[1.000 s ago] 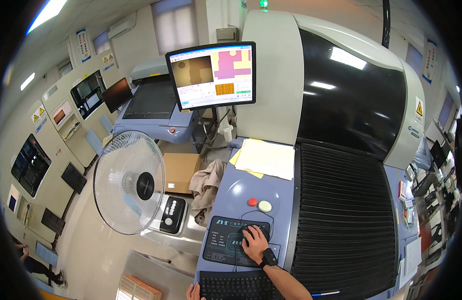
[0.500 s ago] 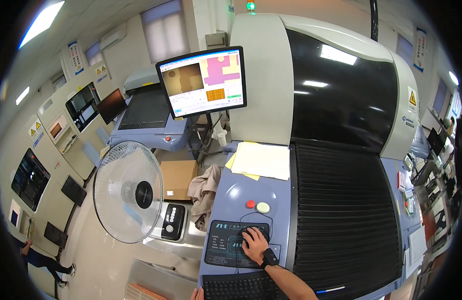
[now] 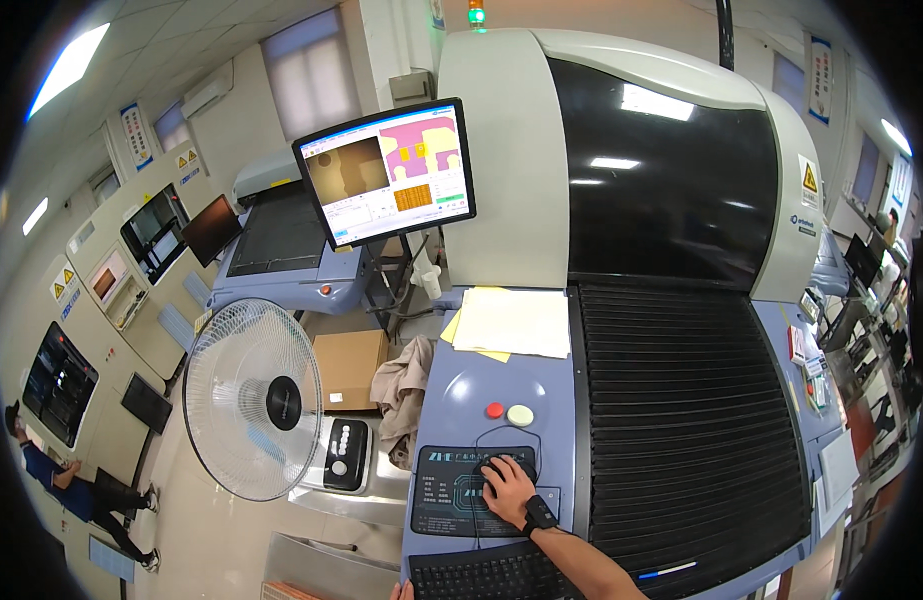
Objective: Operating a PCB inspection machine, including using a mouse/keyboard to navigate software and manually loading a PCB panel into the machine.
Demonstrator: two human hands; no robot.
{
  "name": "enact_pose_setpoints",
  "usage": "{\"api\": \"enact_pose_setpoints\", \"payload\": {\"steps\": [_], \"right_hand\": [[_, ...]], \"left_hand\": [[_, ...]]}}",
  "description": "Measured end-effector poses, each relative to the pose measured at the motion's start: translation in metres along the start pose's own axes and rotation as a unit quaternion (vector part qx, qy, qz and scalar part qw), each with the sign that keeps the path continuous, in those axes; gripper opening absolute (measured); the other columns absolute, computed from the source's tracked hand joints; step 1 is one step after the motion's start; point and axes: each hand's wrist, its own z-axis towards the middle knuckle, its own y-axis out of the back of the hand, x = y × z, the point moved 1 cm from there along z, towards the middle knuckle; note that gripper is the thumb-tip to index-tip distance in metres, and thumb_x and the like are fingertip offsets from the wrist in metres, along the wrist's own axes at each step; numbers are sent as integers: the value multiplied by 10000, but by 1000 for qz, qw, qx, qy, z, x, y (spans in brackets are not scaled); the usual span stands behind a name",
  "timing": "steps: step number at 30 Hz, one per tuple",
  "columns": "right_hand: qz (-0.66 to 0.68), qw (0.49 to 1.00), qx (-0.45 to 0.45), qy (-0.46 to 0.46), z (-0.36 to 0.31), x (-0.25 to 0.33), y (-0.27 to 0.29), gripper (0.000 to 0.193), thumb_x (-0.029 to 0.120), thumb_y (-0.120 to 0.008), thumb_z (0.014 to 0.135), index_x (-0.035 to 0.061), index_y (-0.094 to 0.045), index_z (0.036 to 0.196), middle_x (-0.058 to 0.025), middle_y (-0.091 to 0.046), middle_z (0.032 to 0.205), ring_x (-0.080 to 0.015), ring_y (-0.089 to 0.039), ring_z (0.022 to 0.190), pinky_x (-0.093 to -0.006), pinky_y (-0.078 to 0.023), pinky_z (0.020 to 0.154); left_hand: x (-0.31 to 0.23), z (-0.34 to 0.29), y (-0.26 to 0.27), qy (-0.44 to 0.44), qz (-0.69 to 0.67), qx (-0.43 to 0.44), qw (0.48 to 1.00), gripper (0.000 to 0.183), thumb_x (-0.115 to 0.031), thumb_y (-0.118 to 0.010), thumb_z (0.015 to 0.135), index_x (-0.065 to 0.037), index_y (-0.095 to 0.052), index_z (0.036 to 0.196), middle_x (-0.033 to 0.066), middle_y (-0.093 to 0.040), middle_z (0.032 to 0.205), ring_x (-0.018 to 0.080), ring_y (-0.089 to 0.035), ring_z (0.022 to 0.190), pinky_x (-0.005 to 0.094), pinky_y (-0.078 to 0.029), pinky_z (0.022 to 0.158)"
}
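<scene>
The right hand [image 3: 506, 490] lies over the black mouse [image 3: 524, 468], its fingers slightly parted and curved around it; the mouse sits toward the upper right of the dark mouse pad [image 3: 443, 508]. The cord [image 3: 508, 427] loops ahead of it. Of the left hand [image 3: 403, 591], only a little shows at the lower edge, by the left end of the keyboard [image 3: 478, 574]; whether its fingers hold anything cannot be told. The monitor [image 3: 386, 175] stands beyond, to the left, lit with several coloured panels. For fine control, the mouse is best guided in short, smooth strokes, with the gaze on the monitor. The cord should run free, the forearm [image 3: 587, 560] should press no keys, and the red button [image 3: 495, 410] and pale button [image 3: 520, 415] should be given room.
</scene>
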Motion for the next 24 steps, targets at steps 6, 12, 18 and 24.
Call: {"api": "enact_pose_setpoints", "payload": {"steps": [6,12,18,24], "right_hand": [[1,1000,0,1,2,4,3,340,117,-692,778,71,-660,1114,-150,-609,1210,-373,-542,1200,-473,-499,975],[2,1000,11,-6,2,4,4,344,109,-705,777,67,-657,1116,-155,-608,1206,-375,-537,1204,-464,-487,1001],[-1,1000,9,-6,1,3,4,351,113,-702,781,69,-656,1125,-155,-607,1211,-374,-537,1202,-463,-487,1000],[4,1000,4,-5,0,2,2,338,116,-697,782,76,-657,1115,-151,-603,1212,-377,-537,1206,-472,-493,988]], "left_hand": [[-2,1,1,-1,4,-1,1000,618,-328,-397,992,35,-332,1487,296,-375,1469,495,-312,1362,572,-290,1124],[1,-1,-1,-7,11,-10,1000,620,-345,-387,1001,30,-330,1491,294,-378,1468,488,-314,1364,565,-295,1123],[-3,3,3,-12,15,-1,1000,619,-345,-385,1002,36,-336,1486,298,-376,1468,486,-316,1368,563,-297,1123],[-2,2,3,-17,27,-3,999,613,-327,-395,996,53,-348,1474,318,-382,1453,496,-330,1356,567,-295,1122]]}}
